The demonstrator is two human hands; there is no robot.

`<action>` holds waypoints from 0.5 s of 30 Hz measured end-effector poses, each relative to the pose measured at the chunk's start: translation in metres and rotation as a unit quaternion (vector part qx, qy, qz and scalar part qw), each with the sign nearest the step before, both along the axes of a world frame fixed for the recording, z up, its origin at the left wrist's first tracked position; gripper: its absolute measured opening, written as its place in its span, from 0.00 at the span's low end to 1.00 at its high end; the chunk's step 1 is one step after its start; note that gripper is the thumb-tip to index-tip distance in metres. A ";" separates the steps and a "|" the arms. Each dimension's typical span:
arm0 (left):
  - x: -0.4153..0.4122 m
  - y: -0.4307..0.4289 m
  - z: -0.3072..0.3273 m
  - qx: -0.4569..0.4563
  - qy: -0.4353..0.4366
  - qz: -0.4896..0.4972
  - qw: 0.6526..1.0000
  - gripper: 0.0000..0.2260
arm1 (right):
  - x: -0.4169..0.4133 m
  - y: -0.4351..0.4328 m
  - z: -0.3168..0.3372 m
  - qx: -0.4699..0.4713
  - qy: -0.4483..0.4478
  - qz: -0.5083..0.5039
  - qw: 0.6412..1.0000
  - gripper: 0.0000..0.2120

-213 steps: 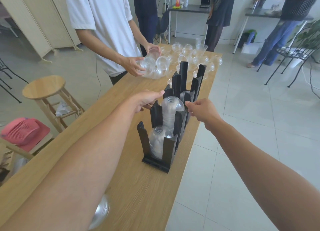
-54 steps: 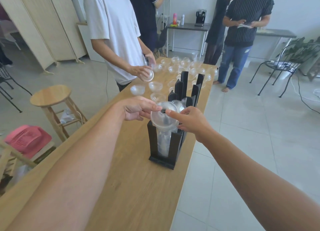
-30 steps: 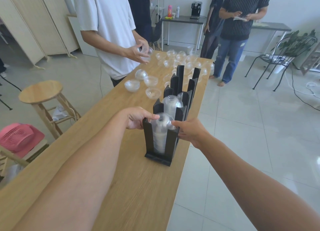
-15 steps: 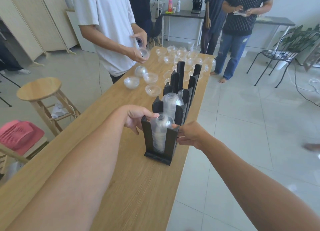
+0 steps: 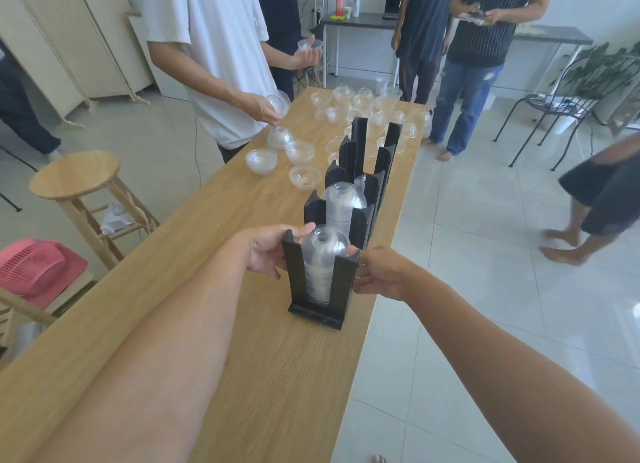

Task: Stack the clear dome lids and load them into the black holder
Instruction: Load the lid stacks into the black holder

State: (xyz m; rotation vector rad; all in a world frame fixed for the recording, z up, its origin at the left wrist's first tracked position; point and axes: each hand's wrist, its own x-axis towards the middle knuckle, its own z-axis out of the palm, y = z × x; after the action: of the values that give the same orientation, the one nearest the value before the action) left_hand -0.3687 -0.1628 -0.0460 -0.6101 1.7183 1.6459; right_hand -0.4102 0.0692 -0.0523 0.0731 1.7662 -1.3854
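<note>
- The near stack of clear dome lids (image 5: 323,254) now sits down in the nearest slot of the black holder (image 5: 318,313), with only its domed top standing above the slot walls. A couple of seconds ago I had that stack up over the slot, between both hands.
- The holder runs along the right edge of the bench (image 5: 277,376). A second stack (image 5: 343,202) fills the next slot, and one lid top shows low in the third. I cannot tell whether the farthest slot holds anything.
- My left hand (image 5: 265,251) has gone from the lids to the holder. Its thumb lies over the top of the near left wall and its fingers curl round the outside.
- My right hand (image 5: 377,272) clasps the right wall the same way, thumb tip up against the stack's shoulder and fingers bent onto the black side.
- I judge this slot loaded, with both hands now only steadying or squaring the holder. Next comes letting go and reaching for more.
- Loose lids (image 5: 301,176) lie scattered toward the far end of the bench, well apart from my hands, so much of the work remains.
- A person in a white shirt (image 5: 221,46) stands at the left edge, holding a lid (image 5: 278,102).
</note>
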 end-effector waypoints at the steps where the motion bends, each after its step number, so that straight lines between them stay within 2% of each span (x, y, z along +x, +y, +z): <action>1: 0.001 0.001 0.001 -0.002 -0.002 -0.002 1.000 0.40 | 0.000 0.000 0.001 -0.003 0.001 -0.001 1.000 0.10; 11: 0.004 0.005 0.000 0.033 0.026 0.035 0.999 0.40 | -0.001 0.004 0.005 -0.016 0.008 0.004 1.000 0.12; 15: 0.004 0.009 -0.004 0.025 0.038 0.050 0.998 0.36 | 0.000 0.001 0.001 0.006 0.038 0.005 0.999 0.14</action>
State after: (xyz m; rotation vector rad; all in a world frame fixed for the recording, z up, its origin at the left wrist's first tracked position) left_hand -0.3651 -0.1539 -0.0500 -0.6255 1.7201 1.7974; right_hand -0.4098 0.0704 -0.0510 0.0167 1.8352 -1.3873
